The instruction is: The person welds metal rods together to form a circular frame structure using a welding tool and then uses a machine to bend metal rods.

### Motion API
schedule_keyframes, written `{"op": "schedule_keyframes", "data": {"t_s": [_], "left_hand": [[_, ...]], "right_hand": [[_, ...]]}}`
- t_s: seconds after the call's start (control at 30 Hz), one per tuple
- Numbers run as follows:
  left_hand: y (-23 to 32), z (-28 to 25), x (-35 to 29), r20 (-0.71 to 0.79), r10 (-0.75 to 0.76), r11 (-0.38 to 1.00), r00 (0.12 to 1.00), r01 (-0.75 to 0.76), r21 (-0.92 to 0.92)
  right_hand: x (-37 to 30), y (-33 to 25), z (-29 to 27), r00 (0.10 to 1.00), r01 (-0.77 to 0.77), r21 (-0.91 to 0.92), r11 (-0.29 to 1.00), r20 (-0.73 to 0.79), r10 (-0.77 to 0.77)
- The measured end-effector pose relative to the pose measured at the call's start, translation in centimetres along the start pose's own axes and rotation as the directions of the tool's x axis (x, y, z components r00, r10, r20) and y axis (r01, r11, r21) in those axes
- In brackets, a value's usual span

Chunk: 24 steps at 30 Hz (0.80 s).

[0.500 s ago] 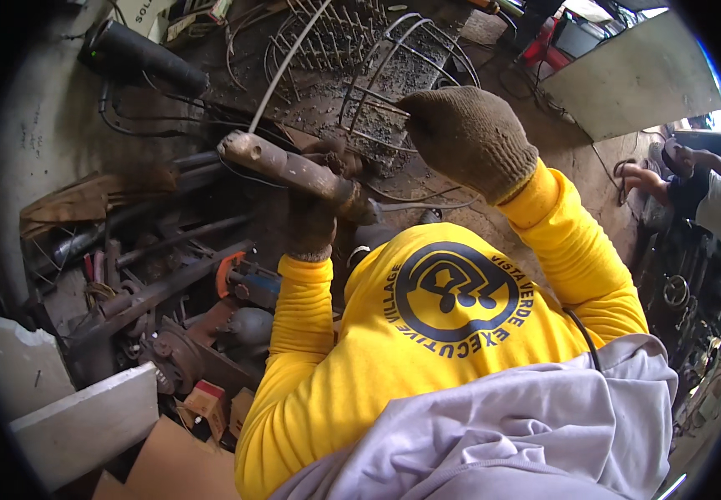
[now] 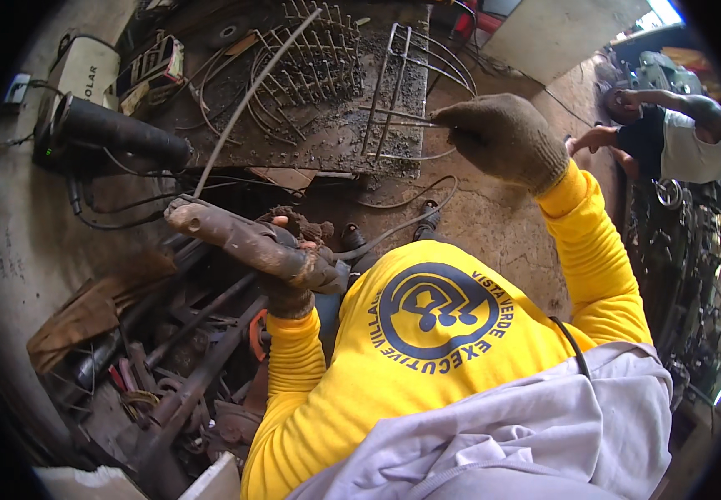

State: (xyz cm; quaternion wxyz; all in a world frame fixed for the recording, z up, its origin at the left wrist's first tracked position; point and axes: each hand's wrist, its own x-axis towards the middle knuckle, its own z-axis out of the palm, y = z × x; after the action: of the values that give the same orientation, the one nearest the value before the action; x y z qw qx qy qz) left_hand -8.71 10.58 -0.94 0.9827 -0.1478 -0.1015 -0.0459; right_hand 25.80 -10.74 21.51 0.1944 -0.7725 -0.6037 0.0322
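My left hand (image 2: 292,302), in a worn brown glove with bare fingertips showing, is wrapped round a welding electrode holder (image 2: 248,244). A long thin welding rod (image 2: 254,98) sticks up out of the holder's far end, and its cable (image 2: 394,223) trails to the right. My right hand (image 2: 506,143), in a brown knit glove, pinches the near right end of a frame of bent metal rods (image 2: 387,90). That frame has straight bars and curved bars, and it stands at the right edge of the metal worktable (image 2: 235,154). The rod's tip is apart from the frame.
On the worktable lie a spiked rod piece (image 2: 315,62) and dark grit. A black cylinder (image 2: 119,133) and a pale box (image 2: 85,71) are at left. Scrap metal (image 2: 160,367) lies below. Another person (image 2: 677,137) crouches at right, beside a large pale panel (image 2: 560,37).
The view has shifted, showing more of the worktable. My left hand has moved left and down with the electrode holder. The rod frame has turned, my right hand still pinching it.
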Motion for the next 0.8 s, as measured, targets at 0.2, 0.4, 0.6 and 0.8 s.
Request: {"op": "schedule_keyframes", "data": {"t_s": [0.2, 0.4, 0.6, 0.8], "left_hand": [[-0.6, 2.7, 2.2, 0.102, 0.135, 0.912, 0.986, -0.164, 0.376], [-1.8, 1.5, 1.3, -0.006, 0.365, 0.653, 0.931, -0.252, 0.714], [-1.2, -0.5, 0.7, -0.006, 0.355, 0.726, 0.935, -0.271, 0.632], [-0.8, -0.5, -0.9, -0.089, 0.513, 0.597, 0.854, -0.280, 0.751]], "right_hand": [[0.1, 0.1, 0.1, 0.997, 0.082, -0.047, 0.996, 0.018, -0.081], [0.0, 0.5, 0.7, 0.996, 0.086, -0.010, 0.996, -0.011, -0.086], [0.0, -0.1, 0.6, 0.998, 0.056, -0.058, 0.997, -0.018, -0.057], [-0.3, -0.3, 0.7, 1.000, 0.000, -0.051, 0.999, -0.028, -0.002]]}}
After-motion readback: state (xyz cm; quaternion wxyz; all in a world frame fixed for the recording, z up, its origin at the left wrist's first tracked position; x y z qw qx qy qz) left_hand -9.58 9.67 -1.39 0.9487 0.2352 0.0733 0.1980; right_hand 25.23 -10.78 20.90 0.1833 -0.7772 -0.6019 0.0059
